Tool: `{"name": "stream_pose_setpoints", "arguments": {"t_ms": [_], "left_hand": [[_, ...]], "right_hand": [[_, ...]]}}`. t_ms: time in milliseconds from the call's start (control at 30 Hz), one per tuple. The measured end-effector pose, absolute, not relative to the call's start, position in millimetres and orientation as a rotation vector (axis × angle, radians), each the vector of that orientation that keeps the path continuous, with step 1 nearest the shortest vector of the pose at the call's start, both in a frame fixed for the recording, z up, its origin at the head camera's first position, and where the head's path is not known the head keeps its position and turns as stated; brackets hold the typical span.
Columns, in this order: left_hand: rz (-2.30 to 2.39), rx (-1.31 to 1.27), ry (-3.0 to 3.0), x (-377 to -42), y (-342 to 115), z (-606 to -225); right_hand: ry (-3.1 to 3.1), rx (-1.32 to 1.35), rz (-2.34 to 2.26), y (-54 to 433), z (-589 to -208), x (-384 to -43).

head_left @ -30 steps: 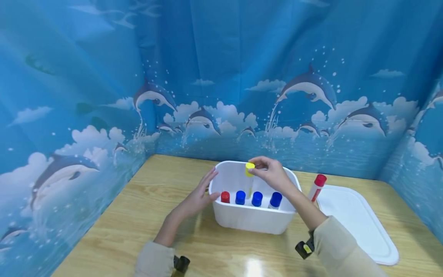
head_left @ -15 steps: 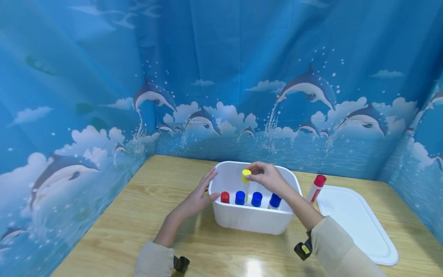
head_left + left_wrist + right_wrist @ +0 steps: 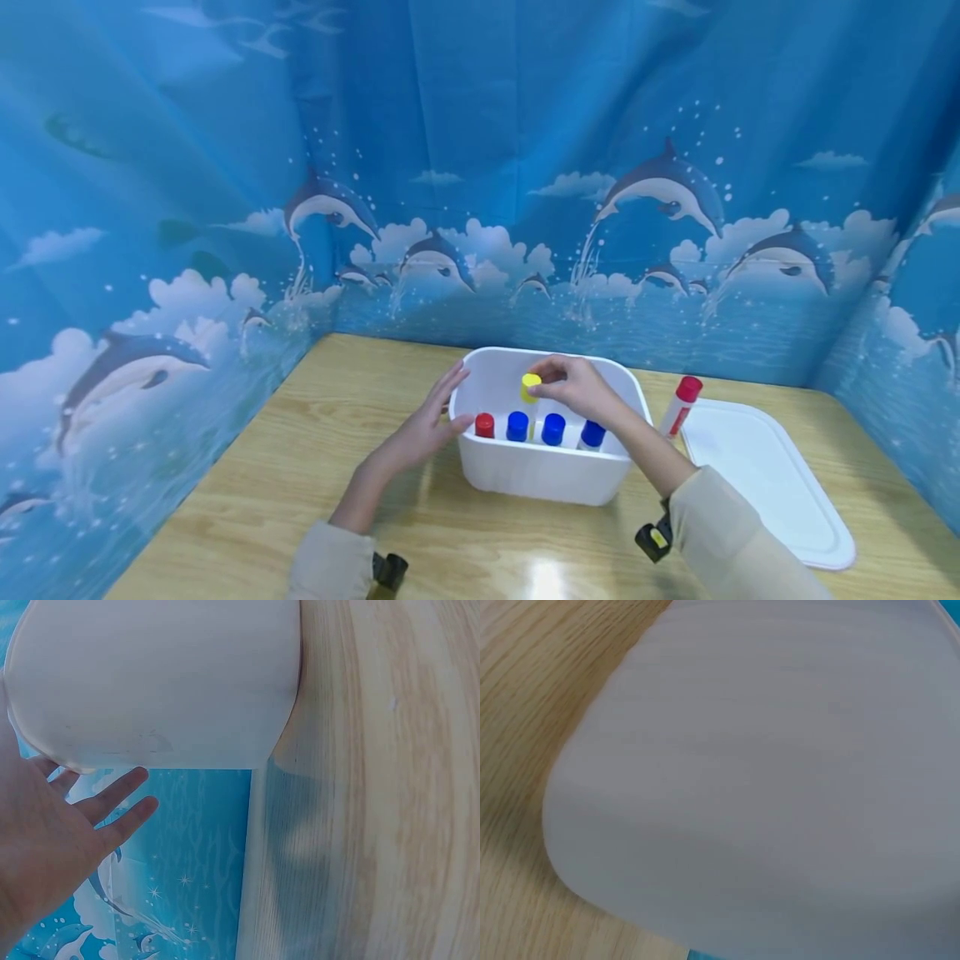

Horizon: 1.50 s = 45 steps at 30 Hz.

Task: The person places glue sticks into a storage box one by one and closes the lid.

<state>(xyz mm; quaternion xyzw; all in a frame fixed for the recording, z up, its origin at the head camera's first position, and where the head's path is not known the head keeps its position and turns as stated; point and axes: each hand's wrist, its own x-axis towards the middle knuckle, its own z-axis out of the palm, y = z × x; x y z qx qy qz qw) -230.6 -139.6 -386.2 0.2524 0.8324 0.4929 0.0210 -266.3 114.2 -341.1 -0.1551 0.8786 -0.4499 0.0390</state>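
A white plastic bin [image 3: 540, 475] stands on the table. Inside it, along the front wall, are a red-capped glue stick [image 3: 484, 426] and three with blue caps, the middle one [image 3: 553, 429] among them. My right hand [image 3: 583, 392] reaches over the bin and pinches a yellow-capped glue stick [image 3: 530, 387] by its cap, upright behind the blue caps. My left hand [image 3: 422, 431] rests at the bin's left end, fingers spread and fairly straight, thumb at the front rim. The right wrist view shows only the bin's outer wall [image 3: 750, 780], not the hand.
Right of the bin, a red-capped glue stick [image 3: 681, 407] stands on the wooden table [image 3: 300, 467]. Beside it a white lid [image 3: 772, 483] lies flat. A blue dolphin-print curtain [image 3: 465, 167] hangs close behind and along the sides.
My right hand has moved down and slightly left, lowering the yellow-capped glue stick deeper into the bin. My left hand keeps its place on the bin.
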Motion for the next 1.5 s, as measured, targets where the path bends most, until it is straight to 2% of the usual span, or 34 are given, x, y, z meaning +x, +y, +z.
{"name": "stream_pose_setpoints", "arguments": {"t_ms": [200, 500, 733, 967, 1500], "left_hand": [[1.543, 0.794, 2.547, -216.3, -137.3, -365.4], [1.534, 0.79, 2.587, -236.5, -140.7, -394.6], [1.522, 0.774, 2.541, -220.3, -139.0, -368.4], [1.55, 0.796, 2.561, -237.4, -141.3, -394.3], [1.572, 0.858, 2.579, -236.5, -141.5, -395.8]], "right_hand": [[2.701, -0.55, -1.323, 114.5, -341.9, -266.6], [2.724, -0.569, -1.244, 115.0, -344.7, -268.3], [2.728, -0.564, -1.224, 114.3, -343.2, -267.8], [2.734, -0.569, -1.2, 114.4, -342.2, -266.2], [2.736, -0.637, -1.166, 118.4, -338.5, -263.1]]}}
